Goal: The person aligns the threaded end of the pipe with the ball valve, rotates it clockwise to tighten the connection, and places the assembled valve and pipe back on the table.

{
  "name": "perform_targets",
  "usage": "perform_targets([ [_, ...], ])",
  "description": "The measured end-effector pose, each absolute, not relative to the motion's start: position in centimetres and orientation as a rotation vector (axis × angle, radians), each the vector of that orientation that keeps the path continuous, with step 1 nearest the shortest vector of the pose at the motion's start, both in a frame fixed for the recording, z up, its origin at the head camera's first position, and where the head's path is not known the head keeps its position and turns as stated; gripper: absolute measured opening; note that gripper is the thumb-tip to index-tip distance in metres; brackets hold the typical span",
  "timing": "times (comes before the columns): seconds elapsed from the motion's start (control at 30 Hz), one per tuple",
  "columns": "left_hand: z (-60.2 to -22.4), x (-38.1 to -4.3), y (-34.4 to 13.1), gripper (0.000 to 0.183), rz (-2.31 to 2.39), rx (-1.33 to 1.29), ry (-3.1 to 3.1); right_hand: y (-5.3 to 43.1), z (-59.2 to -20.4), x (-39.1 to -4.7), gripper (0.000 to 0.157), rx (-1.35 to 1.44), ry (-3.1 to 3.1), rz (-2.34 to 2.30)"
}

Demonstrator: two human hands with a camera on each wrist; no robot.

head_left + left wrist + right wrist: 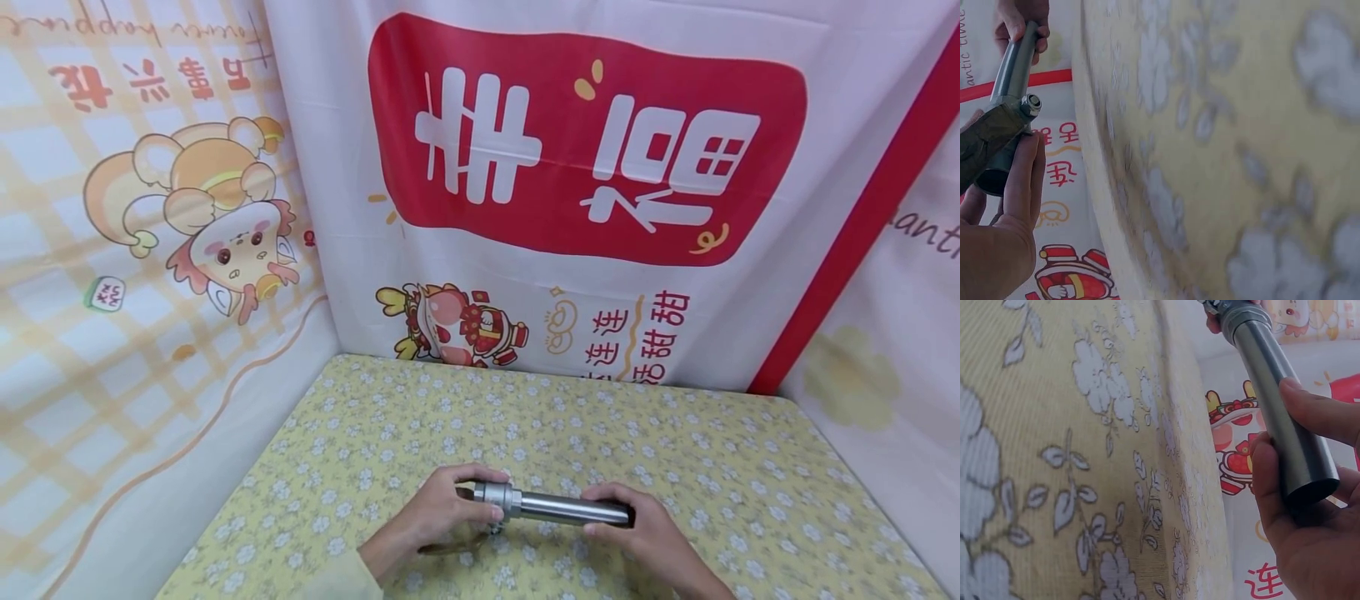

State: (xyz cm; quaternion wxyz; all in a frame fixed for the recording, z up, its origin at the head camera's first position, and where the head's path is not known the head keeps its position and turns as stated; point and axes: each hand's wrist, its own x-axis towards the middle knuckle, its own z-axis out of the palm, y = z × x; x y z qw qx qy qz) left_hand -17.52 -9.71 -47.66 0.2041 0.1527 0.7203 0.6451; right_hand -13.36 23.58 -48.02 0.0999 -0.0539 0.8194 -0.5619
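Note:
A shiny metal pipe (555,507) with a ball valve (493,498) on its left end is held between both hands, just above the table. My left hand (438,508) grips the valve body, thumb on the near side and fingers on the far side. A dark, flat lever handle (988,140) with a nut (1031,104) at its pivot shows in the left wrist view. The pipe's free right end lies between the thumb and fingers of my right hand (648,533). In the right wrist view that hand (1322,550) pinches the pipe (1266,375) near its open end.
A yellow cloth with white flowers (420,417) covers the table. Printed white curtains hang on the left, back (600,33) and right, with a red stripe (862,225) toward the right corner.

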Motion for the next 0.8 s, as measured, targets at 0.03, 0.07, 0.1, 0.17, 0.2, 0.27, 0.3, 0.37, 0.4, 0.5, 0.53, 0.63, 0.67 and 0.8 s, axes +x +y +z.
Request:
perform_targets([
  [0.03, -47.6, -17.6, -9.8, 0.047, 1.783, 0.438, 2.026, 23.5, -48.0, -13.3, 0.05, -0.165, 2.446, -1.638],
  [0.07, -47.5, -17.7, -9.8, 0.046, 1.767, 0.45, 2.041, 23.3, -48.0, -13.3, 0.05, -0.162, 2.472, -1.615],
  [0.1, -47.5, -17.8, -9.9, 0.046, 1.747, 0.455, 2.058, 23.2, -48.0, -13.2, 0.049, -0.163, 2.501, -1.594],
  [0.17, -47.2, -18.0, -10.0, 0.045, 1.7, 0.456, 2.099, 22.9, -47.9, -13.2, 0.048, -0.163, 2.569, -1.538],
  [0.2, -47.1, -18.1, -10.1, 0.044, 1.676, 0.455, 2.12, 22.7, -47.8, -13.2, 0.048, -0.164, 2.602, -1.515],
  [0.27, -47.0, -18.2, -10.3, 0.044, 1.62, 0.446, 2.167, 22.3, -47.8, -13.2, 0.046, -0.168, 2.655, -1.479],
  [0.3, -46.9, -18.4, -10.4, 0.044, 1.587, 0.449, 2.197, 22.1, -47.8, -13.2, 0.045, -0.175, 2.68, -1.459],
  [0.37, -46.7, -18.6, -10.6, 0.044, 1.519, 0.469, 2.256, 21.7, -47.7, -13.3, 0.043, -0.196, 2.724, -1.426],
  [0.4, -46.6, -18.8, -10.7, 0.045, 1.479, 0.486, 2.288, 21.5, -47.7, -13.4, 0.042, -0.207, 2.735, -1.419],
  [0.5, -46.5, -19.4, -11.0, 0.048, 1.351, 0.562, 2.383, 20.8, -47.6, -13.6, 0.037, -0.261, 2.812, -1.363],
  [0.53, -46.4, -19.7, -11.1, 0.048, 1.308, 0.591, 2.41, 20.5, -47.6, -13.6, 0.035, -0.278, 2.84, -1.345],
  [0.63, -46.2, -20.7, -11.5, 0.051, 1.158, 0.678, 2.489, 19.3, -47.5, -14.0, 0.029, -0.347, 2.968, -1.233],
  [0.67, -46.0, -21.1, -11.6, 0.051, 1.106, 0.706, 2.515, 18.8, -47.4, -14.1, 0.028, -0.368, 3.01, -1.194],
  [0.8, -45.5, -22.7, -11.8, 0.052, 0.919, 0.8, 2.625, 17.1, -47.1, -14.9, 0.026, -0.417, 3.158, -1.041],
])
